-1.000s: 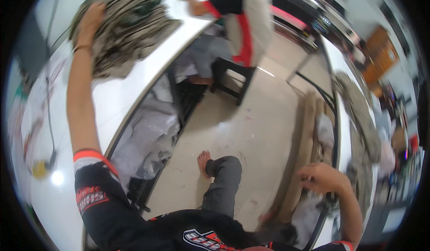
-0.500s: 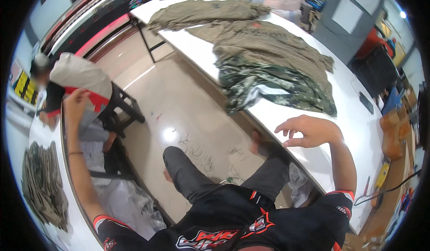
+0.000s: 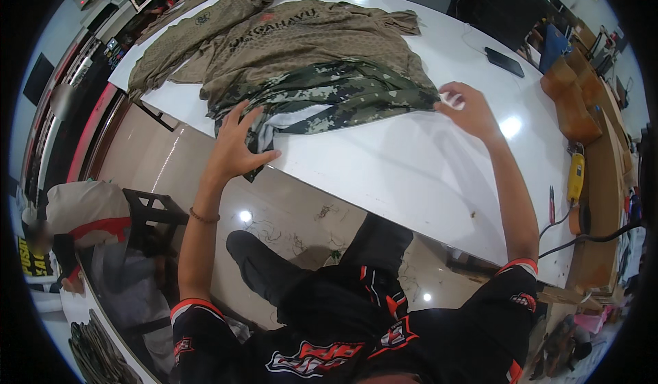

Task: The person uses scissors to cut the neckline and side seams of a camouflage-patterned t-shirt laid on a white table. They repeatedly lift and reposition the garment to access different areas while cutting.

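A brown patterned shirt [image 3: 370, 38] lies spread on the white table, with a bunched green camouflage part [image 3: 343, 96] along its near side. A pale grey lining or underside shows in the folds near its left end. My left hand [image 3: 236, 144] is open over that left end, fingers and thumb spread; whether the fingertips touch the cloth I cannot tell. At the right end, my right hand [image 3: 467, 113] pinches the corner of the camouflage cloth between thumb and forefinger.
Another brown shirt [image 3: 185, 48] lies to the left on the white table [image 3: 397, 171]. A phone [image 3: 504, 62] rests at the far right; a yellow tool [image 3: 576, 176] with a black cord is at the right edge. Behind on the left, a person sits near a dark stool [image 3: 147, 209].
I have turned from the left toward the table. My left hand has come across to the shirt's left end, and my right hand has reached its right corner and taken hold.
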### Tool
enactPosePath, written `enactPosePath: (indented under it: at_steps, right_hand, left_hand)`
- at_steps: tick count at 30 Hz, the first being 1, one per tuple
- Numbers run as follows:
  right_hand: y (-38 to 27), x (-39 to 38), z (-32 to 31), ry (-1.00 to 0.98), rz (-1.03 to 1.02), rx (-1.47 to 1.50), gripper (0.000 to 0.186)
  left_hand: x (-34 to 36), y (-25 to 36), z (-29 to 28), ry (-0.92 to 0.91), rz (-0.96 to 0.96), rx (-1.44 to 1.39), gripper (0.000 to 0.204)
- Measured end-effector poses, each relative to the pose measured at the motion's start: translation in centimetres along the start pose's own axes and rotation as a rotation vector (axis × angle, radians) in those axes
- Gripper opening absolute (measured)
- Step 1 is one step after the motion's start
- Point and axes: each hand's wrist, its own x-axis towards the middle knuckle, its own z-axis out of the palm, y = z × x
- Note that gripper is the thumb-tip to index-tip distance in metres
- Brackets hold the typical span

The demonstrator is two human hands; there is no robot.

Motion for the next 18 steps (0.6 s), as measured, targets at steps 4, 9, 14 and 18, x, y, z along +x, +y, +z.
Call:
enactPosePath:
  at_steps: [4,9,14,18]
  right_hand:
    - [-0.7,-0.7,3.8,0.034,-0.153,-0.151,0.069]
    - [0.3,0.6,2.6,-0.167,-0.212,-0.142,0.049]
    - [1.0,-3.7,-1.5,-0.293,-0.276,-0.086,0.022]
    - [-0.5,-5.0,-3.9,-0.259,-0.314,0.02,0.018]
  left_hand:
    - [-0.6,-1.6,0.8,-0.033,0.016,0.071,0.056]
    - [-1.7,-3.7,-1.9,-0.135,0.046,0.108,0.036]
    - [-6.2,-2.8,-4.6,-0.102,0.21,0.005,0.02]
    - [-10.5,-3.8,-5.4,0.031,-0.012,-0.188,0.013]
